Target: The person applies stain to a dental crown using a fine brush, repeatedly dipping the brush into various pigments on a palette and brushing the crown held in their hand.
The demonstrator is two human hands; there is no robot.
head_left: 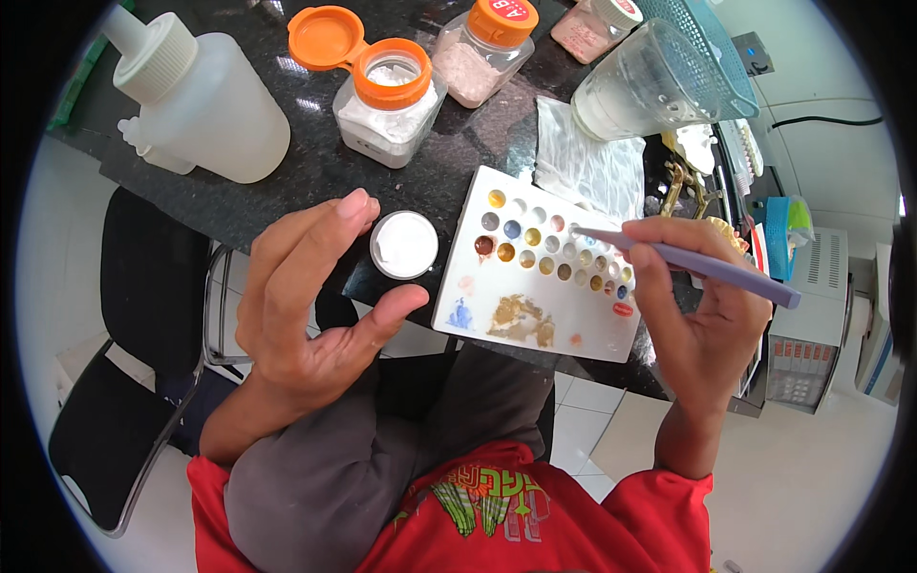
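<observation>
Hands: your left hand (306, 296), fingers released, cups beside the white dish (404, 244); right hand (702, 306) pinches a purple brush (688, 260) over the palette (544, 267).

Jars (392, 100) behind, palette (540, 267) alongside
</observation>
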